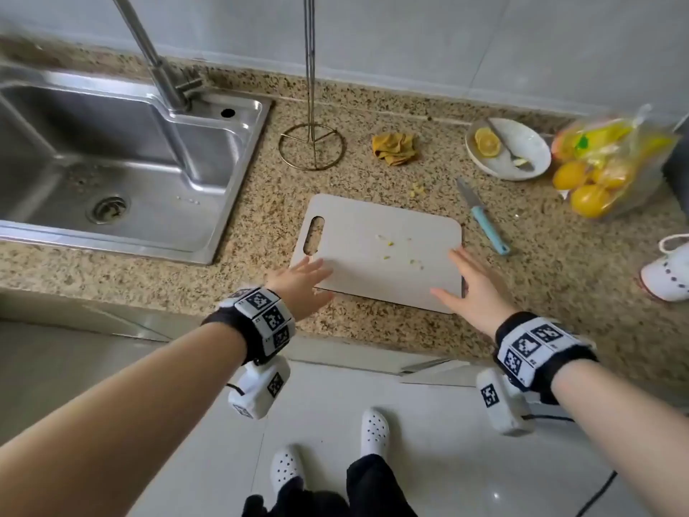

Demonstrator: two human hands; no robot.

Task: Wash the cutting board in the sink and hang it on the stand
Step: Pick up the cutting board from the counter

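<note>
A pale grey cutting board (376,248) with a handle slot at its left end lies flat on the speckled counter, a few yellow scraps on it. My left hand (302,283) is open with fingers spread at the board's near left corner. My right hand (468,289) is open over the near right corner, fingertips on the board. Neither hand grips it. The steel sink (123,173) sits to the left with its tap (164,80) behind. A thin wire stand (310,143) with a ring base rises behind the board.
A blue-handled knife (483,216) lies right of the board. Behind are a crumpled yellow cloth (395,149), a white plate (529,143) with a lemon half and spoon, and a bag of lemons (607,169). My white shoes show on the tiled floor below.
</note>
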